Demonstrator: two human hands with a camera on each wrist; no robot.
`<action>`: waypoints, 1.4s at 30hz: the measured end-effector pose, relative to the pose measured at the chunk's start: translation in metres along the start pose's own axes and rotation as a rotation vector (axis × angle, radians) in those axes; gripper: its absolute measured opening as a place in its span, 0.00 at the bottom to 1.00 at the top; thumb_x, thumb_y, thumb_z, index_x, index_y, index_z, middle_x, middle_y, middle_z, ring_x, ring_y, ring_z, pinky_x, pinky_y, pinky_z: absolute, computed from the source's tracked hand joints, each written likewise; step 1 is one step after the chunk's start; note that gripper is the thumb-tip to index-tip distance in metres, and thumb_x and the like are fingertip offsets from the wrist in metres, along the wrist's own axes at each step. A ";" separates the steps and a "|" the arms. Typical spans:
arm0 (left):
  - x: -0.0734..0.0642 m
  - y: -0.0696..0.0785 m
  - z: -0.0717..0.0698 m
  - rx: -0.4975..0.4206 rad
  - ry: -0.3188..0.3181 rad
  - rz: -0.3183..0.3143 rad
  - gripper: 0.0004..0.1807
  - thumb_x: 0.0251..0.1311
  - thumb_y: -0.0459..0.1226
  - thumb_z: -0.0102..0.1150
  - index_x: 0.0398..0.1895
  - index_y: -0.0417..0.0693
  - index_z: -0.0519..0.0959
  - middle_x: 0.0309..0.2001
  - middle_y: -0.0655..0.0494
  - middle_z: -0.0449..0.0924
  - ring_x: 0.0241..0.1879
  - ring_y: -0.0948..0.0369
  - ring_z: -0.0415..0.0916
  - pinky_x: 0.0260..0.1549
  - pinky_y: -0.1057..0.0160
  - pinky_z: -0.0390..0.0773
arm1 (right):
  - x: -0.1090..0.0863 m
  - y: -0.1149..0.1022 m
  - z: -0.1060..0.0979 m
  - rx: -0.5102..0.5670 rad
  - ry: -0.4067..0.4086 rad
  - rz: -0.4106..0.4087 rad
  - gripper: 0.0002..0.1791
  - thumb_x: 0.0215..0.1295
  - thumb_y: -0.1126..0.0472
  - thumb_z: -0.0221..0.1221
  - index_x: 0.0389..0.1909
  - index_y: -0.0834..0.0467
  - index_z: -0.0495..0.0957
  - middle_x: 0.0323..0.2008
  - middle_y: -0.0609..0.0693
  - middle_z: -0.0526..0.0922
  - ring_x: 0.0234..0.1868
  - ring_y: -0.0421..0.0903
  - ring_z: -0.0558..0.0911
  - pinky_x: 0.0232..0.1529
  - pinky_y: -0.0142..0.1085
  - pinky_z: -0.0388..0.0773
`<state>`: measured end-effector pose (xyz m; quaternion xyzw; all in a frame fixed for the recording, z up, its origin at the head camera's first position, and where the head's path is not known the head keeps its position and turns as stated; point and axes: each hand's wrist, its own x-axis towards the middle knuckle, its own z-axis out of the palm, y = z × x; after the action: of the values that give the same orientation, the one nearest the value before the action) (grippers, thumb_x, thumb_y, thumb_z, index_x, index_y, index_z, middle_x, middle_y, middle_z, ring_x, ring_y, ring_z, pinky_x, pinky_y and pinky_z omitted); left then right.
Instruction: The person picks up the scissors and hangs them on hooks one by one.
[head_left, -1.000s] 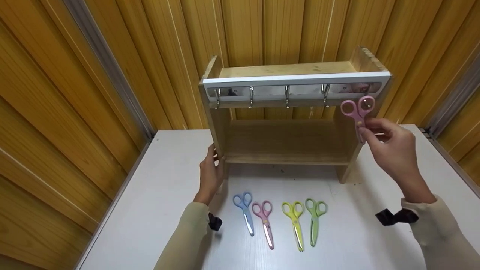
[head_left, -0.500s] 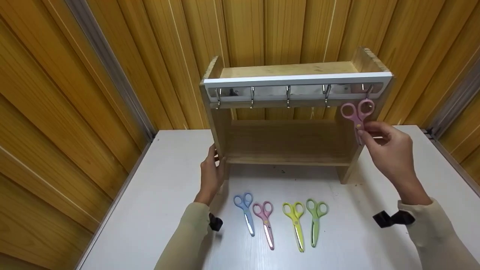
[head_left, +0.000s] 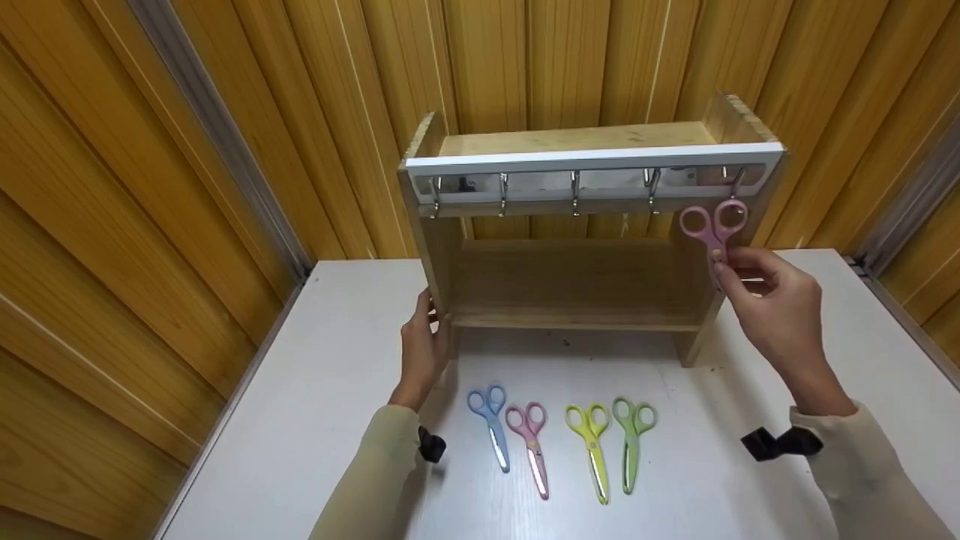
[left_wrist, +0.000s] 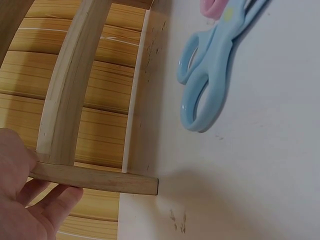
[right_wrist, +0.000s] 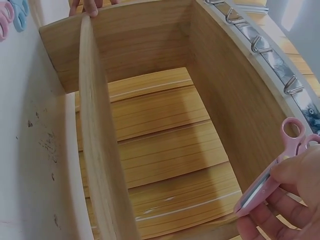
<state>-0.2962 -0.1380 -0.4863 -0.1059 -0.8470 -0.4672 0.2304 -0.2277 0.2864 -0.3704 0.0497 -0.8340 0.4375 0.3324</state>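
My right hand [head_left: 784,304] pinches pink scissors [head_left: 716,238] by the blade end, handles upward, at the right end of a wooden shelf [head_left: 577,285]. The right handle ring lies over the rightmost metal hook [head_left: 736,184]; the hook's tip shows inside the ring and its shaft above it. In the right wrist view the blade of these scissors [right_wrist: 262,190] lies between thumb and fingers. My left hand [head_left: 421,349] grips the shelf's left side panel low down, with fingers round the panel's edge [left_wrist: 100,179] in the left wrist view.
A hook rail [head_left: 540,180] with several hooks runs along the shelf's upper front. On the white table [head_left: 337,450] before the shelf lie blue scissors [head_left: 491,427], pink scissors [head_left: 530,442], yellow scissors [head_left: 591,446] and green scissors [head_left: 631,439]. Wood-patterned walls [head_left: 562,67] stand behind and beside.
My right hand has lowered the pink scissors slightly, and more of the rightmost hook's shaft now shows above the ring. The left hand stays on the side panel.
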 end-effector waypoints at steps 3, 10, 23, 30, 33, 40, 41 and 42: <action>0.000 0.000 0.000 0.003 0.006 0.010 0.31 0.74 0.30 0.56 0.77 0.51 0.62 0.66 0.47 0.77 0.54 0.53 0.82 0.50 0.55 0.86 | -0.002 0.001 0.002 -0.001 0.013 -0.005 0.13 0.69 0.60 0.66 0.48 0.63 0.86 0.40 0.46 0.88 0.39 0.30 0.81 0.41 0.16 0.76; -0.001 0.001 -0.002 -0.004 0.016 0.035 0.30 0.74 0.29 0.55 0.76 0.48 0.62 0.64 0.41 0.78 0.54 0.47 0.82 0.49 0.51 0.86 | -0.003 0.003 0.004 0.016 0.021 -0.005 0.11 0.67 0.62 0.67 0.47 0.63 0.86 0.38 0.43 0.87 0.37 0.31 0.82 0.41 0.16 0.77; -0.003 0.000 -0.003 0.009 0.006 0.017 0.30 0.75 0.30 0.54 0.77 0.49 0.62 0.65 0.43 0.77 0.55 0.50 0.82 0.50 0.52 0.86 | -0.004 0.003 0.003 0.005 0.005 -0.012 0.11 0.68 0.61 0.67 0.47 0.62 0.86 0.38 0.44 0.87 0.38 0.30 0.82 0.41 0.16 0.77; -0.003 0.001 -0.003 0.004 0.006 0.011 0.31 0.74 0.30 0.55 0.77 0.50 0.61 0.67 0.44 0.76 0.55 0.51 0.82 0.50 0.54 0.86 | -0.004 0.003 0.002 0.001 0.002 -0.013 0.12 0.68 0.61 0.67 0.48 0.62 0.86 0.39 0.44 0.87 0.39 0.30 0.82 0.41 0.15 0.77; -0.003 0.002 -0.003 0.013 0.009 0.006 0.30 0.74 0.30 0.55 0.76 0.49 0.62 0.66 0.44 0.76 0.55 0.51 0.82 0.50 0.54 0.86 | -0.004 0.004 0.002 -0.001 -0.001 -0.015 0.12 0.68 0.61 0.67 0.48 0.62 0.86 0.40 0.45 0.87 0.39 0.30 0.82 0.41 0.15 0.77; -0.001 0.003 -0.001 0.043 0.013 0.008 0.28 0.74 0.29 0.55 0.75 0.47 0.64 0.64 0.43 0.78 0.54 0.50 0.83 0.48 0.56 0.86 | -0.005 0.006 -0.002 -0.026 -0.008 -0.010 0.13 0.68 0.60 0.67 0.48 0.63 0.86 0.41 0.46 0.87 0.39 0.28 0.81 0.42 0.15 0.76; -0.001 0.003 0.000 0.042 0.012 0.008 0.28 0.74 0.29 0.55 0.75 0.47 0.64 0.64 0.43 0.78 0.54 0.50 0.83 0.48 0.56 0.86 | -0.005 0.006 -0.003 -0.030 -0.010 -0.007 0.13 0.68 0.60 0.67 0.49 0.63 0.86 0.41 0.46 0.87 0.39 0.28 0.81 0.42 0.14 0.76; -0.001 0.003 0.000 0.041 0.011 0.009 0.28 0.74 0.29 0.55 0.75 0.47 0.64 0.64 0.43 0.78 0.54 0.50 0.83 0.48 0.56 0.86 | -0.005 0.007 -0.004 -0.033 -0.012 -0.007 0.13 0.68 0.60 0.67 0.49 0.63 0.86 0.41 0.47 0.87 0.39 0.28 0.81 0.42 0.14 0.76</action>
<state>-0.2944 -0.1367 -0.4845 -0.1023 -0.8546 -0.4495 0.2392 -0.2243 0.2921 -0.3768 0.0496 -0.8428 0.4223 0.3299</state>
